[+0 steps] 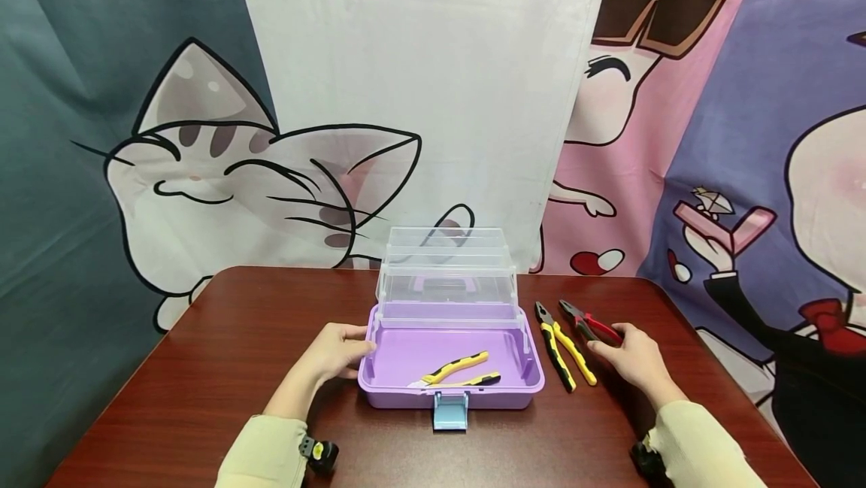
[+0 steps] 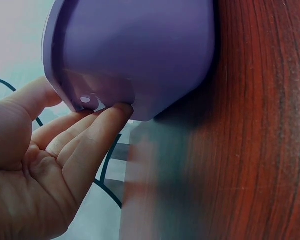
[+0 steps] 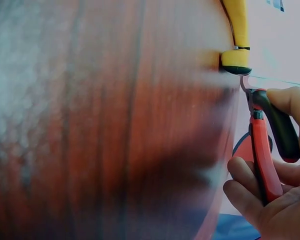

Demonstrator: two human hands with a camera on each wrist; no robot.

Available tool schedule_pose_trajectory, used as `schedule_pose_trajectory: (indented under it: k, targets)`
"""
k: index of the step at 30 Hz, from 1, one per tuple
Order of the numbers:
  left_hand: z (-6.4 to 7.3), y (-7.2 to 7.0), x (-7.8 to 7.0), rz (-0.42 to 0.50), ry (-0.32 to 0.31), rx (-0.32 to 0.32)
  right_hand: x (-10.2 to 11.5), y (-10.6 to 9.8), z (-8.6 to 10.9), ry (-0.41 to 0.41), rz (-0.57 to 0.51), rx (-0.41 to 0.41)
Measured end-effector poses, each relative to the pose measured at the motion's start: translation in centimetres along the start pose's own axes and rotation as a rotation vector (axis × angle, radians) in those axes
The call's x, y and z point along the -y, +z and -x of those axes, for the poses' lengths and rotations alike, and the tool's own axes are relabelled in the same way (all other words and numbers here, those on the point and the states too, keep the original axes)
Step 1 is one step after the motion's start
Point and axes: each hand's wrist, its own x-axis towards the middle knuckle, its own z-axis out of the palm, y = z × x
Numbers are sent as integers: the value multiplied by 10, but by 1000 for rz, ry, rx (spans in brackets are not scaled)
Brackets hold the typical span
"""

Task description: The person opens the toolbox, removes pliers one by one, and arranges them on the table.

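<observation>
A purple plastic toolbox stands on the table with its clear lid raised at the back. My left hand holds its left end, thumb over the rim and fingers against the outer wall. Inside the box lies a pair of small yellow-and-black pliers, handles spread. To the right, my right hand grips red-and-black pliers by the handles, their jaws pointing away and to the left. The right wrist view shows the thumb on the black handle and fingers around the red handle.
Larger yellow-and-black pliers lie on the brown wooden table between the box and my right hand. A light blue latch hangs down at the box's front. A cartoon-printed cloth hangs behind the table's far edge.
</observation>
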Motion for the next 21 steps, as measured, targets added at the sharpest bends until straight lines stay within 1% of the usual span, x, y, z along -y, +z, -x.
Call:
schedule_pose_trajectory:
  k: [5, 10, 17, 21]
  targets:
    - [2, -1, -1, -12, 5, 9, 0, 0, -2, 7, 8, 21]
    - [4, 0, -1, -33, 7, 3, 0, 2, -3, 24, 11, 44]
    - [4, 0, -1, 1, 17, 7, 2, 4, -3, 18, 16, 25]
    - [4, 0, -1, 4, 18, 6, 5, 3, -4, 29, 29, 34]
